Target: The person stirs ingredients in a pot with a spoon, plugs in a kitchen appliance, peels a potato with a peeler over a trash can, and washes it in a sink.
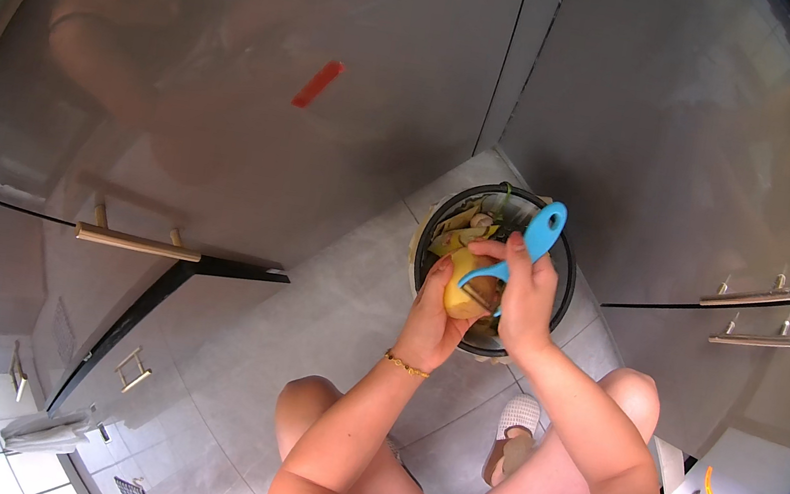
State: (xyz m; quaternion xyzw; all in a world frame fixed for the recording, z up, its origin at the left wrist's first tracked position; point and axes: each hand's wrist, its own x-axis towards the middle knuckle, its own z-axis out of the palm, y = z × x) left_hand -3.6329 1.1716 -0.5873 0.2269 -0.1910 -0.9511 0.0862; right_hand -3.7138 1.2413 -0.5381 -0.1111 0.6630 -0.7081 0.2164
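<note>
A partly peeled potato (461, 303) is gripped in my left hand (430, 328), yellow flesh showing with a brown patch of skin on its right side. My right hand (529, 304) holds a light-blue peeler (546, 230) by its handle, the loop end pointing up. Its blade lies against the potato. Both hands are over a round bin (571, 272) with a black rim and a light liner. Inside the bin lie peelings and other food scraps, partly hidden by the hands.
Glossy grey cabinet fronts (394, 35) meet in a corner behind the bin. Bar handles (138, 242) stick out at left and right. My bent knees (627, 401) flank my forearms, and a slippered foot (520, 414) rests on the grey tiled floor (323, 328).
</note>
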